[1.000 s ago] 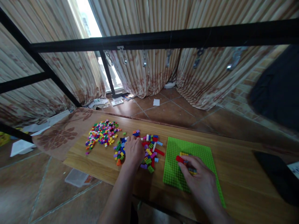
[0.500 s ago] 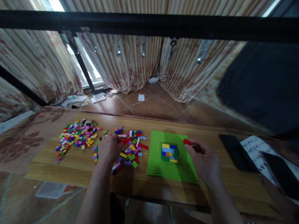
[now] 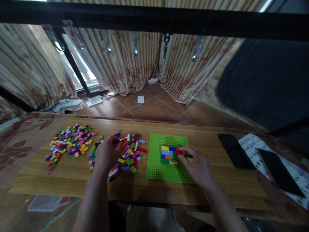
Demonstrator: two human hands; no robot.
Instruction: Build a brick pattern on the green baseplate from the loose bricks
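Note:
My right hand (image 3: 196, 162) pinches a red brick (image 3: 178, 151) against or just over the right edge of a small multicoloured brick block (image 3: 166, 157); whether the two touch is unclear. That block of yellow, blue, orange and green bricks stands on a green baseplate (image 3: 154, 170). Over the left side of a loose brick pile (image 3: 130, 154), my left hand (image 3: 108, 153) has its fingers closed, with a narrow red brick (image 3: 123, 139) at the fingertips. Part of the pile is hidden under this hand.
A larger heap of small bricks (image 3: 70, 140) lies on the left of the wooden table (image 3: 79, 177). To the right are a black flat object (image 3: 233, 151), a printed sheet (image 3: 248, 145) and a black phone-like slab (image 3: 281, 172). A dark bar (image 3: 145, 17) crosses above.
My right hand has moved left with its red brick to the block's right edge. A red piece now shows at my left fingertips. The whole view has shifted slightly.

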